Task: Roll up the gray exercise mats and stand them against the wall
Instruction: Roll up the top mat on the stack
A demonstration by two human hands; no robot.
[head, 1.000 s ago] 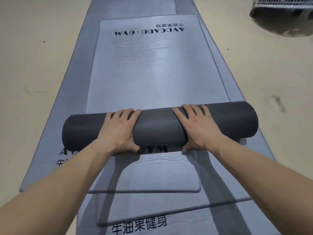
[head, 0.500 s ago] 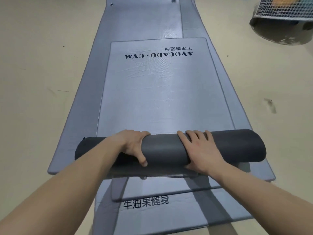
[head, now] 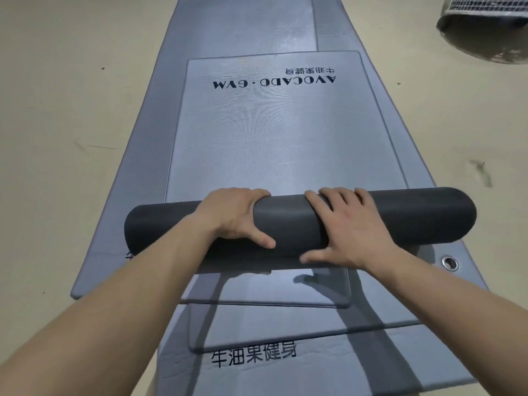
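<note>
- The beige floor (head: 57,110) fills the view from 9 to 12 o'clock and down the 3 o'clock side. No wall is in sight, so you will have to carry the mats some way to stand them up.
- A wide gray mat (head: 140,172) runs from your knees towards 12 o'clock, and more gray sheets overlap at 6 o'clock. They look thin, soft and floppy. Judged by that, each is light but will sag if you lift it flat.
- A narrower printed mat (head: 280,138) lies on top, with its lettering at 12 o'clock. Its skin looks smooth and faintly creased, so it is probably a little slick under your palms.
- The dark roll (head: 300,224), the mat you are working, lies across the centre with its ends at 9 and 3 o'clock, on top of the flat sheets. I cannot tell which flat sheet feeds it.
  - Its matte underside should give good grip.
  - Spread your hands wider towards the ends so the roll does not cone or loosen.
- A wire basket (head: 485,7) sits at 1 o'clock, well away from the mats. I cannot make out what is in it.
- Your right hand (head: 351,227) lies spread over the roll, fingers fairly straight and pressing, thumb at the near lower edge.
- Your left hand (head: 237,218) grips the roll, fingers curled over the far side and thumb on the near face.
- A metal grommet (head: 450,263) sits in the sheet just below the roll's 3 o'clock end.
</note>
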